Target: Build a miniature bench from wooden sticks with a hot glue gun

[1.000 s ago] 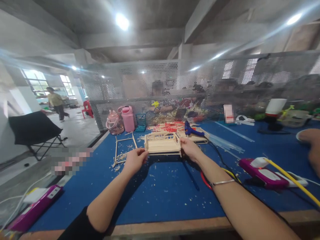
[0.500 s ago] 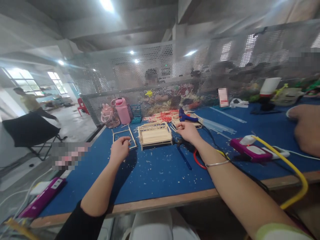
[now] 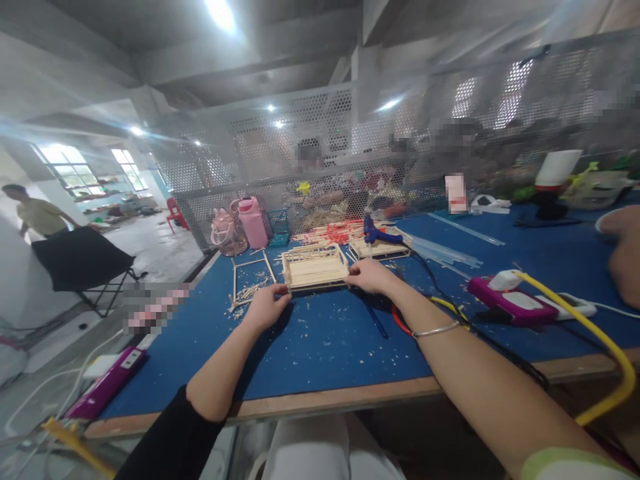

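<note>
A small bench-like model of pale wooden sticks (image 3: 315,272), with a railed back and sides, is in front of me on the blue table. My left hand (image 3: 267,308) pinches its front left corner. The fingers of my right hand (image 3: 373,277) close on its front right corner. Left of it lies a rectangular stick frame (image 3: 253,263) with small stick bits inside. A blue glue gun (image 3: 383,236) rests on another stick piece (image 3: 359,248) behind my right hand. A blue-handled tool (image 3: 376,320) lies partly hidden beneath my right hand.
Red and pale sticks (image 3: 335,232) are heaped at the back, near clear glue sticks (image 3: 445,252). A pink bottle (image 3: 253,223) stands back left. Purple power strips (image 3: 515,303) and cables lie to the right. Another person's arm (image 3: 627,253) shows at the far right.
My left hand has moved right, from the flat frame to the bench's left corner. My right hand has come down and left, from beside the glue gun to the right corner.
</note>
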Demonstrator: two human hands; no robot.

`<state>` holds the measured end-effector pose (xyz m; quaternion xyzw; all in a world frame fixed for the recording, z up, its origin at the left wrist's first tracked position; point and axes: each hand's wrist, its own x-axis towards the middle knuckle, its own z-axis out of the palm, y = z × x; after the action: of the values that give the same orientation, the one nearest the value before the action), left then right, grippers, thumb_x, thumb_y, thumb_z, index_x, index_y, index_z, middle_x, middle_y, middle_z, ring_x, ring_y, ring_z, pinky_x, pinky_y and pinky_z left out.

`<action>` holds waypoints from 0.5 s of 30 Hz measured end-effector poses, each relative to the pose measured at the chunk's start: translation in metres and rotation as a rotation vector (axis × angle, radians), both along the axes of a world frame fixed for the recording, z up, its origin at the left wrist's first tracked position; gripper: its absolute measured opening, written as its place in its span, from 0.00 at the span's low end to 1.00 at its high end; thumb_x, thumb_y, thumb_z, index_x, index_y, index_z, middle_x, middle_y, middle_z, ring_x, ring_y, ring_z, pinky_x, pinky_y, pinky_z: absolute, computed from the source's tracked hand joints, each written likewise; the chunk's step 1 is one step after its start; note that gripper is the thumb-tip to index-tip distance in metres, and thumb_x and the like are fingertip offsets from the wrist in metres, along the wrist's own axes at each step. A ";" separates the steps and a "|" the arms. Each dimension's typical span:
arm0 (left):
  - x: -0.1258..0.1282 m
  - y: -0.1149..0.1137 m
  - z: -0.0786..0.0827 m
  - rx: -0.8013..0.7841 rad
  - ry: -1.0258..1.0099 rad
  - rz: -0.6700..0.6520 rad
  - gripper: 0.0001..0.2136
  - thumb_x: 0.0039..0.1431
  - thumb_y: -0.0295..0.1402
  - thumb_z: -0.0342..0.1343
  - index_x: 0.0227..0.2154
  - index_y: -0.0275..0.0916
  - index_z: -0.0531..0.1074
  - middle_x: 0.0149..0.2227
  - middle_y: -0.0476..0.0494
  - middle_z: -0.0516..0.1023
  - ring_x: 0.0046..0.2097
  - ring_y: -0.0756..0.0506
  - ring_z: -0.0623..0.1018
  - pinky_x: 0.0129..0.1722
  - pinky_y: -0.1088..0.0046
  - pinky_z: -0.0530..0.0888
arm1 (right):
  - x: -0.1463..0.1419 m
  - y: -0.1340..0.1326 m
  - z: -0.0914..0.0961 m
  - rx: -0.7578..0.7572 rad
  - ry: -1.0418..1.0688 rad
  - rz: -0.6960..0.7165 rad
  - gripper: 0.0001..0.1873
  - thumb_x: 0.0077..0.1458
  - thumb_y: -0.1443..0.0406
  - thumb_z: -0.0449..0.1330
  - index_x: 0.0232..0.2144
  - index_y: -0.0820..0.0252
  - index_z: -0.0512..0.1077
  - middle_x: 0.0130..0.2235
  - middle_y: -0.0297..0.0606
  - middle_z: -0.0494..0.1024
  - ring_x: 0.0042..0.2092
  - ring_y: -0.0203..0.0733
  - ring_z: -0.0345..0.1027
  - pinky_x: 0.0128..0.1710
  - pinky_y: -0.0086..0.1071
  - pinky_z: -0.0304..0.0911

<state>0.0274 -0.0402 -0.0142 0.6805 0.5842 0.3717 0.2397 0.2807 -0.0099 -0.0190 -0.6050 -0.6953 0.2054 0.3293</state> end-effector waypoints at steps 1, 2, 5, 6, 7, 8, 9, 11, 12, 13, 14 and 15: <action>0.001 0.000 0.000 0.019 -0.027 -0.003 0.10 0.41 0.28 0.60 0.30 0.38 0.80 0.26 0.47 0.80 0.29 0.46 0.75 0.35 0.73 0.71 | 0.000 0.000 0.001 0.030 0.029 0.003 0.14 0.41 0.65 0.62 0.09 0.58 0.67 0.14 0.31 0.67 0.23 0.36 0.61 0.25 0.28 0.52; 0.001 0.001 0.000 0.039 -0.058 -0.002 0.11 0.42 0.30 0.60 0.32 0.38 0.80 0.27 0.47 0.80 0.29 0.46 0.75 0.34 0.73 0.70 | 0.000 -0.001 0.003 0.059 0.065 0.008 0.15 0.43 0.62 0.61 0.10 0.58 0.67 0.15 0.31 0.67 0.24 0.36 0.61 0.26 0.28 0.52; -0.001 0.003 0.000 0.071 -0.162 0.005 0.17 0.46 0.36 0.58 0.40 0.36 0.78 0.30 0.47 0.80 0.27 0.49 0.72 0.29 0.75 0.69 | -0.001 -0.002 0.006 0.116 0.191 0.028 0.17 0.48 0.56 0.58 0.15 0.59 0.69 0.18 0.31 0.69 0.25 0.36 0.62 0.26 0.28 0.54; -0.001 0.003 0.000 0.070 -0.196 0.005 0.19 0.46 0.38 0.58 0.42 0.36 0.78 0.29 0.47 0.80 0.26 0.50 0.71 0.26 0.76 0.67 | -0.002 -0.003 0.007 0.123 0.235 0.038 0.17 0.49 0.55 0.56 0.16 0.59 0.69 0.18 0.31 0.70 0.25 0.36 0.62 0.25 0.28 0.55; -0.001 0.003 -0.001 0.065 -0.229 0.003 0.21 0.46 0.39 0.58 0.43 0.35 0.77 0.28 0.47 0.79 0.24 0.51 0.69 0.23 0.77 0.66 | -0.002 -0.003 0.007 0.125 0.279 0.050 0.18 0.49 0.53 0.55 0.18 0.59 0.70 0.19 0.32 0.70 0.24 0.35 0.62 0.24 0.28 0.55; -0.001 0.003 -0.001 0.059 -0.261 -0.001 0.22 0.46 0.41 0.59 0.44 0.35 0.77 0.26 0.48 0.78 0.23 0.51 0.68 0.21 0.78 0.64 | -0.003 -0.004 0.007 0.123 0.320 0.065 0.18 0.50 0.52 0.54 0.19 0.59 0.70 0.20 0.32 0.71 0.23 0.35 0.62 0.23 0.28 0.55; -0.001 0.003 -0.001 0.053 -0.292 -0.005 0.23 0.45 0.42 0.59 0.44 0.35 0.76 0.25 0.48 0.77 0.22 0.52 0.66 0.19 0.78 0.63 | -0.004 -0.004 0.006 0.120 0.357 0.082 0.19 0.49 0.51 0.53 0.20 0.59 0.70 0.20 0.32 0.71 0.22 0.35 0.61 0.21 0.28 0.55; 0.001 0.002 0.000 0.049 -0.353 -0.013 0.25 0.43 0.43 0.60 0.44 0.34 0.76 0.25 0.49 0.76 0.21 0.53 0.64 0.18 0.79 0.62 | -0.005 -0.004 0.005 0.115 0.418 0.115 0.19 0.47 0.50 0.54 0.20 0.59 0.69 0.21 0.33 0.72 0.21 0.34 0.61 0.19 0.27 0.54; 0.001 0.001 0.000 0.050 -0.381 -0.016 0.25 0.42 0.44 0.61 0.44 0.34 0.77 0.26 0.49 0.76 0.21 0.54 0.64 0.18 0.79 0.62 | -0.006 -0.004 0.005 0.116 0.442 0.128 0.20 0.46 0.49 0.54 0.20 0.59 0.69 0.21 0.33 0.72 0.22 0.34 0.61 0.19 0.27 0.54; 0.001 0.000 0.001 0.052 -0.409 -0.019 0.26 0.41 0.44 0.62 0.43 0.34 0.77 0.26 0.49 0.76 0.21 0.54 0.63 0.18 0.79 0.62 | -0.006 -0.004 0.005 0.120 0.464 0.139 0.20 0.45 0.49 0.55 0.20 0.59 0.69 0.21 0.34 0.72 0.22 0.35 0.61 0.18 0.27 0.55; 0.002 0.000 0.002 0.055 -0.436 -0.022 0.26 0.40 0.44 0.63 0.43 0.34 0.77 0.26 0.49 0.76 0.22 0.54 0.64 0.18 0.79 0.62 | -0.006 -0.004 0.005 0.125 0.483 0.148 0.20 0.44 0.48 0.56 0.21 0.59 0.70 0.21 0.33 0.72 0.22 0.35 0.61 0.18 0.27 0.55; 0.001 -0.001 0.003 0.059 -0.462 -0.023 0.26 0.39 0.44 0.64 0.42 0.34 0.77 0.26 0.49 0.76 0.22 0.54 0.64 0.18 0.79 0.62 | -0.007 -0.004 0.005 0.131 0.500 0.156 0.21 0.43 0.47 0.56 0.22 0.59 0.70 0.21 0.33 0.72 0.22 0.35 0.61 0.19 0.27 0.56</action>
<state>0.0288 -0.0411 -0.0112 0.5906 0.4948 0.5319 0.3513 0.2741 -0.0142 -0.0143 -0.4573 -0.6486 0.3276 0.5126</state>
